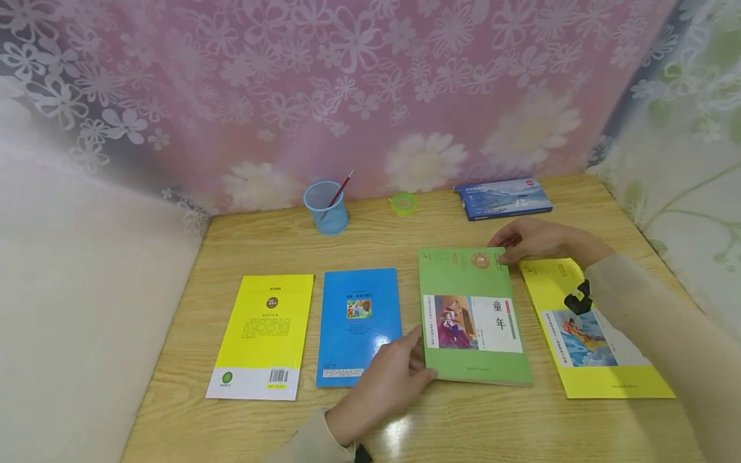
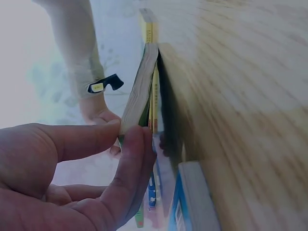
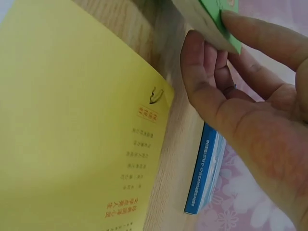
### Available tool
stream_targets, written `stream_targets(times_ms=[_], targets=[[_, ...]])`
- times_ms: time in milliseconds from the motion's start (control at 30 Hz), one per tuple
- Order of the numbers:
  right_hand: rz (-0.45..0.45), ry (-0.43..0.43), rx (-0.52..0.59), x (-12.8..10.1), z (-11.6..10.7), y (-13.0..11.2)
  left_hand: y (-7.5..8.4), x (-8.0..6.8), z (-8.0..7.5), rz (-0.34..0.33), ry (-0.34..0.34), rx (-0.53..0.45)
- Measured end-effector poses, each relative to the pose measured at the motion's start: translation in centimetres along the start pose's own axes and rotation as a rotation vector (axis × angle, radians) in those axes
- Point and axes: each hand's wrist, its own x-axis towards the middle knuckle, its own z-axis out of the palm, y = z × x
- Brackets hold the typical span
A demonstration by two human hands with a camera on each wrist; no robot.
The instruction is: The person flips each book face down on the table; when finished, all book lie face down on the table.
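While the head view shows the whole wooden table (image 1: pixel 463 424), several parts are not easy to read: the small print on the covers is too fine, the right sleeve covers a part of the yellow book (image 1: pixel 556 283) at the right of the frame, and the fingers of the right hand (image 1: pixel 535 239) are partly behind the far corner of the green book (image 1: pixel 469 276). This green book lies in the middle right of the frame, between the blue book (image 1: pixel 359 321) and the yellow book, and it has a picture panel, a white label with two large characters and a round emblem near its far edge. The left hand (image 1: pixel 384 386) pinches its near left corner with thumb and fingers, and the right hand pinches its far right corner. In the left wrist view the green book (image 2: pixel 139 96) shows its page edge, held a little above the table between thumb and forefinger, which the head view does not make clear. In the right wrist view the thumb lies on the green cover (image 3: pixel 219 19) with the fingers under it, and the blue box (image 3: pixel 204 178) is seen from its end beside the yellow book (image 3: pixel 72 120). At the far side of the table stand a blue pen cup (image 1: pixel 327 207) and a green tape roll (image 1: pixel 403 203).
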Motion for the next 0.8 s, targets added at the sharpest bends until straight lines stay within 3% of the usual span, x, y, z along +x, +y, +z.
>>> stream_targets(times_ms=[167, 333, 567, 800], targets=[[-0.03, -0.073, 0.109, -0.5, -0.7, 0.3, 0.2, -0.1, -0.5, 0.003, -0.021, -0.028], [-0.052, -0.1, 0.16, -1.0, -1.1, 0.4, 0.5, -0.4, -1.1, 0.03, 0.004, -0.074], [-0.057, -0.074, 0.174, -1.3, -1.4, 0.7, 1.0, -0.8, -1.5, 0.108, 0.074, -0.17], [-0.107, -0.031, 0.21, -1.5, -1.2, 1.3, 1.5, -1.3, -1.9, 0.221, 0.174, -0.135]])
